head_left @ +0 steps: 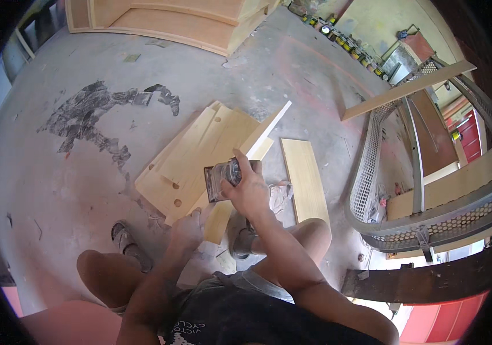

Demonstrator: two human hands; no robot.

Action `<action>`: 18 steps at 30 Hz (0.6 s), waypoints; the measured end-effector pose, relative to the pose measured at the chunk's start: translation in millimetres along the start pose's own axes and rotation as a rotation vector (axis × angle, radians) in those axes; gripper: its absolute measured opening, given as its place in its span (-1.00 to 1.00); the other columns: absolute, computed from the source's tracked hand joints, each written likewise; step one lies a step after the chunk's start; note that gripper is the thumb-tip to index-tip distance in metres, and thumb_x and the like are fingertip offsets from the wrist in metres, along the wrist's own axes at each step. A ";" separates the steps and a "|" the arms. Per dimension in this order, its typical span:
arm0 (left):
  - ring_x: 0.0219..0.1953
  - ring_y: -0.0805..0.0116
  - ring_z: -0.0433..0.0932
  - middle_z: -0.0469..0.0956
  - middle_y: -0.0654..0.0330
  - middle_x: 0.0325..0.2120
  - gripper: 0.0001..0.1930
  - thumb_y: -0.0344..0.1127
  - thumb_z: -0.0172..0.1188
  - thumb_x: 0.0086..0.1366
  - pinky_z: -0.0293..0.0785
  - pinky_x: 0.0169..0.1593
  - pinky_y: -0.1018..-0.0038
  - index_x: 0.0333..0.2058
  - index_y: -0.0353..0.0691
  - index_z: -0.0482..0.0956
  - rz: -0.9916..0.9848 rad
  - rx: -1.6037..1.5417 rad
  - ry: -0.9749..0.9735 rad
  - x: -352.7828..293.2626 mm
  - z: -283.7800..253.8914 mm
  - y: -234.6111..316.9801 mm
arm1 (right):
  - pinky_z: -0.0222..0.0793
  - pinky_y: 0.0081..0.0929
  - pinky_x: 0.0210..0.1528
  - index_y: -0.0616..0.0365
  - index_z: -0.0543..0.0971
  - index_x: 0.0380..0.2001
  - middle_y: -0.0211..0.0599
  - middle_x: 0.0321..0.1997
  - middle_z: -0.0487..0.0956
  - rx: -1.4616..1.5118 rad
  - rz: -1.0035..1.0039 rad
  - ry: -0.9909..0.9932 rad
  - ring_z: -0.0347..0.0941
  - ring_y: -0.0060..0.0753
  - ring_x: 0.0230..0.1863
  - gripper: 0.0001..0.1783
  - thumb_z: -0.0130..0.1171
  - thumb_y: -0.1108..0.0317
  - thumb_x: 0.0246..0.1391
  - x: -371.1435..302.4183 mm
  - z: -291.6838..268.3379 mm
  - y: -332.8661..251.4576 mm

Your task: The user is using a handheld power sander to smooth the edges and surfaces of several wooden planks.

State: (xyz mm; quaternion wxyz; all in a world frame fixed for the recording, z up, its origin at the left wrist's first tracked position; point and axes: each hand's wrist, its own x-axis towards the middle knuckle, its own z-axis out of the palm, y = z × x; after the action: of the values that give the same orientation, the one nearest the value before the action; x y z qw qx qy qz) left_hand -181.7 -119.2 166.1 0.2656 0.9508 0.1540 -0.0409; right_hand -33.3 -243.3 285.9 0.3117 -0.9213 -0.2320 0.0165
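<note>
My right hand (250, 192) is wrapped round a palm sander (223, 174), dusty grey with a dark square pad. The sander is against a narrow pale wooden board (269, 129), which is tilted up on its edge. Closed on the near end of that board is my left hand (186, 231), dusted with powder. Under and behind the board lies a loose stack of wooden panels (185, 158) on the floor, some with round holes. My right hand hides part of the board and of the sander.
Another flat plank (304, 178) lies right of the stack, beside a crumpled cloth (280, 195). A metal mesh frame (366, 167) stands on the right with a long board (410, 90) across it. A wooden cabinet (171, 26) is at the back, and several small cans (349, 45) line the wall.
</note>
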 end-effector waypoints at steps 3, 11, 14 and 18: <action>-0.29 -0.10 0.66 0.65 -0.13 -0.36 -0.54 -0.29 0.10 0.28 0.55 -0.16 0.04 0.14 -0.33 0.43 -0.005 -0.023 -0.020 1.0 1.3 -1.4 | 0.49 -0.03 0.06 -0.16 0.31 0.35 0.18 0.07 0.45 -0.014 0.053 0.047 0.53 0.24 0.01 -0.11 0.38 0.17 -0.12 27.0 -6.0 13.2; -0.27 -0.08 0.67 0.65 -0.13 -0.33 -0.49 -0.31 0.11 0.25 0.56 -0.17 0.06 0.18 -0.29 0.38 -0.022 0.022 -0.081 1.2 3.0 -6.1 | 0.53 -0.10 0.01 -0.06 0.36 0.33 0.25 0.06 0.51 -0.181 0.133 0.231 0.58 0.18 -0.04 -0.09 0.37 0.05 -0.17 188.7 -27.6 107.8; -0.25 -0.06 0.67 0.65 -0.13 -0.32 -0.48 -0.31 0.12 0.24 0.56 -0.17 0.06 0.18 -0.28 0.38 -0.033 0.005 -0.084 3.3 0.8 -5.1 | 0.50 -0.13 0.07 -0.11 0.33 0.35 0.18 0.12 0.49 -0.126 0.242 0.173 0.56 0.11 0.02 -0.08 0.36 0.02 -0.15 219.9 -43.1 121.6; -0.24 -0.05 0.68 0.66 -0.09 -0.29 -0.47 -0.31 0.13 0.24 0.57 -0.16 0.07 0.19 -0.27 0.38 -0.039 -0.008 -0.071 3.8 -2.9 -1.9 | 0.47 -0.15 0.15 -0.16 0.30 0.38 0.14 0.19 0.44 0.002 0.306 0.106 0.50 0.10 0.14 -0.05 0.37 -0.02 -0.14 205.4 -39.2 117.3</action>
State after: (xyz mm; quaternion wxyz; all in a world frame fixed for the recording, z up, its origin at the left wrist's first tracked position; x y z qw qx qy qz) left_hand -178.7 -115.1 167.0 0.2736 0.9446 0.1633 -0.0791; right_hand 205.7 -257.4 272.7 0.3183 -0.9451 -0.0721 0.0157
